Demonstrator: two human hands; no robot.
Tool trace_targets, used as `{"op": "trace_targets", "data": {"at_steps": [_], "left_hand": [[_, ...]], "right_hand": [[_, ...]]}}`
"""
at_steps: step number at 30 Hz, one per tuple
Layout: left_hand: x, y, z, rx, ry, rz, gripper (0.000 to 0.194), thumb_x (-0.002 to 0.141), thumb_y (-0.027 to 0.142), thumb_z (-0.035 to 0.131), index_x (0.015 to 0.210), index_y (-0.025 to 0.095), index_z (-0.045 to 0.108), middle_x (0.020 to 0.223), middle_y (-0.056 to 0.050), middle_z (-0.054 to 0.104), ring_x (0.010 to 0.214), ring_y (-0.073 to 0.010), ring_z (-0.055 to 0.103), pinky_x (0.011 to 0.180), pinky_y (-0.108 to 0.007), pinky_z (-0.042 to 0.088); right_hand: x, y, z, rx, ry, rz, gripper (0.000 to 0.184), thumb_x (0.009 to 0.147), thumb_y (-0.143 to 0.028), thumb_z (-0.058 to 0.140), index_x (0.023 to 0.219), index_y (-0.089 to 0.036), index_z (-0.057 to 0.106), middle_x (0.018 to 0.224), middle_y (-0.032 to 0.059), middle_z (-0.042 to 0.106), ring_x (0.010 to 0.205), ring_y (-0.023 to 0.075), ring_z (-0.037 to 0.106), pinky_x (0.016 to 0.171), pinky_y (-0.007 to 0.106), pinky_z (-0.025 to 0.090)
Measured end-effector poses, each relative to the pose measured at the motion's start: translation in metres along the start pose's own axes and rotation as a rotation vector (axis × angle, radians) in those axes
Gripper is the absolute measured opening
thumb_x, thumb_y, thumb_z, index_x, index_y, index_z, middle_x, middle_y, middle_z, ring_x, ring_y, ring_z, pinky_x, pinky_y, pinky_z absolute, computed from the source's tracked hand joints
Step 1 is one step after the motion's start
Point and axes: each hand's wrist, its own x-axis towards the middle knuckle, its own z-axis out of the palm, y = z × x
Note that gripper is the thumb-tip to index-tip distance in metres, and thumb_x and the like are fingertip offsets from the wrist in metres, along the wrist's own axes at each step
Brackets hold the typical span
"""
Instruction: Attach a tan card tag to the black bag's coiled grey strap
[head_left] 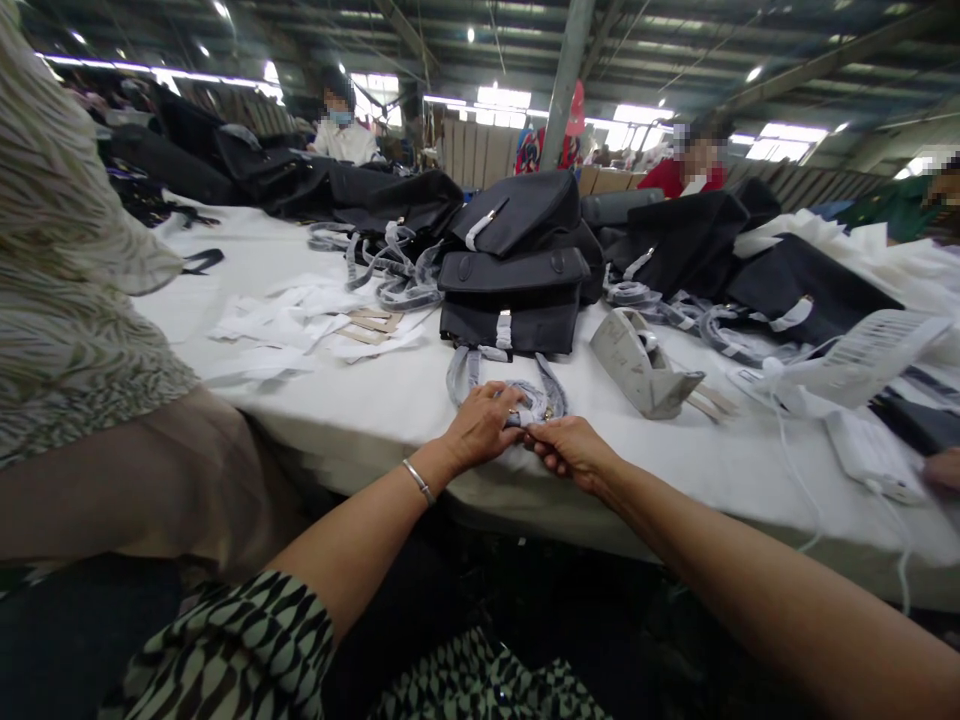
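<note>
A stack of black handbags [514, 290] stands on the white table [360, 410] in front of me. A strap wrapped in grey-white protective film [469, 370] hangs from the lowest bag down to the table's near edge. My left hand [480, 425], with a silver bangle on the wrist, pinches the end of this wrapped strap. My right hand [570, 447] meets it from the right, fingers closed on the same strap end beside a small metal clasp.
A grey tape dispenser [641, 365] sits right of the bags. White paper scraps [300, 325] lie to the left. A white fan [862, 355] and cables are at right. More black bags [750, 260] and several seated people line the far side; a person's back fills the left.
</note>
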Motion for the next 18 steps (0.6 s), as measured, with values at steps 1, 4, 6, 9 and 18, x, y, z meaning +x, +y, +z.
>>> {"op": "trace_targets", "data": {"at_steps": [1, 4, 6, 9, 18], "left_hand": [[-0.0001, 0.0004, -0.0001, 0.003, -0.004, 0.005, 0.042, 0.077, 0.027, 0.070, 0.114, 0.017, 0.054, 0.108, -0.010, 0.062, 0.112, -0.0268, 0.052, 0.097, -0.041, 0.041], [0.0000, 0.0020, -0.0014, 0.004, -0.042, 0.005, 0.034, 0.079, 0.027, 0.067, 0.110, 0.017, 0.054, 0.103, -0.008, 0.063, 0.104, -0.0254, 0.056, 0.094, -0.040, 0.040], [0.0001, 0.0031, -0.0028, 0.009, -0.065, 0.014, 0.032, 0.081, 0.025, 0.065, 0.109, 0.017, 0.054, 0.102, -0.007, 0.064, 0.102, -0.0252, 0.056, 0.094, -0.041, 0.038], [-0.0001, 0.0038, -0.0045, 0.031, -0.070, 0.042, 0.036, 0.082, 0.023, 0.064, 0.116, 0.019, 0.053, 0.106, -0.007, 0.065, 0.104, -0.0255, 0.056, 0.095, -0.041, 0.036], [-0.0013, -0.0023, 0.0024, 0.092, -0.070, 0.082, 0.029, 0.084, 0.027, 0.064, 0.112, 0.020, 0.064, 0.099, -0.007, 0.069, 0.104, -0.0252, 0.055, 0.098, -0.042, 0.034]], "right_hand": [[0.0007, -0.0007, 0.0008, 0.002, 0.010, 0.011, 0.023, 0.084, -0.026, 0.061, 0.067, -0.011, 0.061, 0.045, -0.0038, 0.051, 0.030, 0.0024, 0.038, 0.027, 0.014, 0.018], [0.0017, -0.0029, 0.0027, 0.003, 0.039, 0.035, 0.028, 0.085, -0.030, 0.061, 0.065, -0.011, 0.060, 0.044, -0.0039, 0.049, 0.029, 0.0022, 0.037, 0.027, 0.013, 0.017], [0.0016, -0.0045, 0.0038, -0.001, 0.053, 0.049, 0.029, 0.085, -0.031, 0.061, 0.064, -0.011, 0.059, 0.043, -0.0041, 0.049, 0.029, 0.0022, 0.037, 0.027, 0.013, 0.017], [0.0008, -0.0064, 0.0054, -0.007, 0.062, 0.061, 0.029, 0.085, -0.030, 0.062, 0.063, -0.011, 0.058, 0.042, -0.0042, 0.048, 0.028, 0.0024, 0.037, 0.027, 0.013, 0.017], [-0.0020, -0.0061, 0.0065, -0.026, 0.061, 0.068, 0.024, 0.086, -0.024, 0.060, 0.067, -0.010, 0.059, 0.043, -0.0051, 0.048, 0.029, 0.0013, 0.036, 0.027, 0.012, 0.018]]}}
